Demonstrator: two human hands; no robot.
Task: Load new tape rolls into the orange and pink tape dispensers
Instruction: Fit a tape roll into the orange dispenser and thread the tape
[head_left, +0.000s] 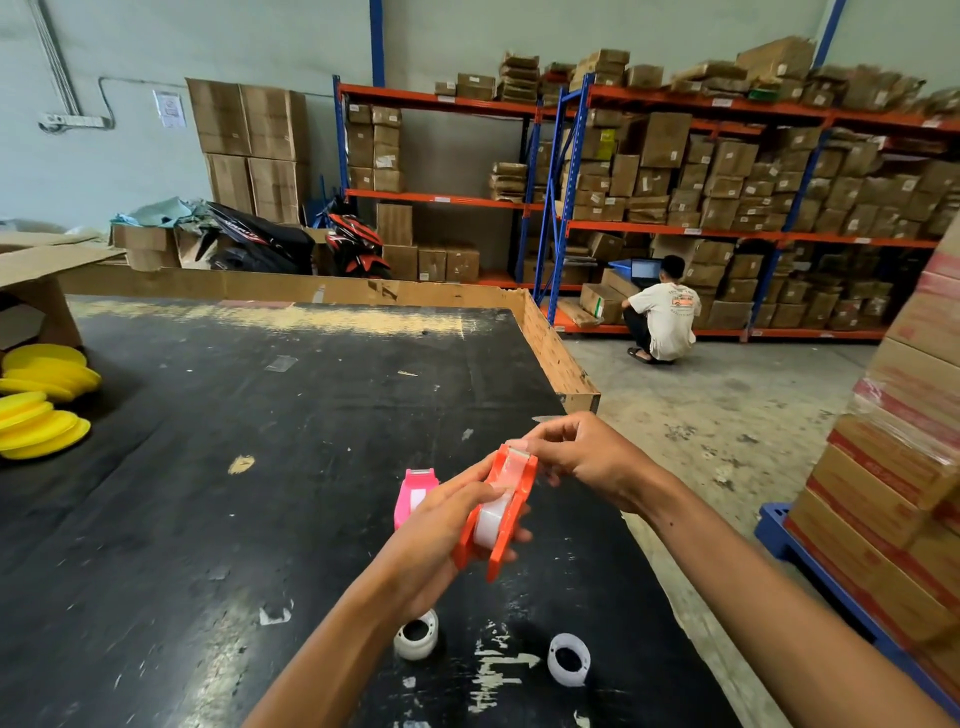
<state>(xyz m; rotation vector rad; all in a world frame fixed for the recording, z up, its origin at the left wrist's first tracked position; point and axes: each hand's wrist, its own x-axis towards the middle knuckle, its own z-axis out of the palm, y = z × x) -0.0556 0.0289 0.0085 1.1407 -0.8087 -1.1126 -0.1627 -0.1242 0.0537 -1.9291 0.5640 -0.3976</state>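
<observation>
Two white plastic tape rolls (415, 635) lie on the black worktop (208, 467) nearest, untouched. Right fingers (530, 447) pinch the clear tape end at the cutter tip of the orange plastic tape dispenser (501, 512); left hand (436, 535) wraps its body, roll seated inside. Do it well: keep tape flat, centred, pull taut over blade. Pink plastic tape dispenser (413, 493) stands just beside, behind the left hand.

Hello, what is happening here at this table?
A person is loading tape into the orange tape dispenser. The left hand holds it above the black table, a clear roll already inside, while the right hand pinches the tape end at its cutter. The pink dispenser stands behind. Two white tape cores lie nearby.
</observation>
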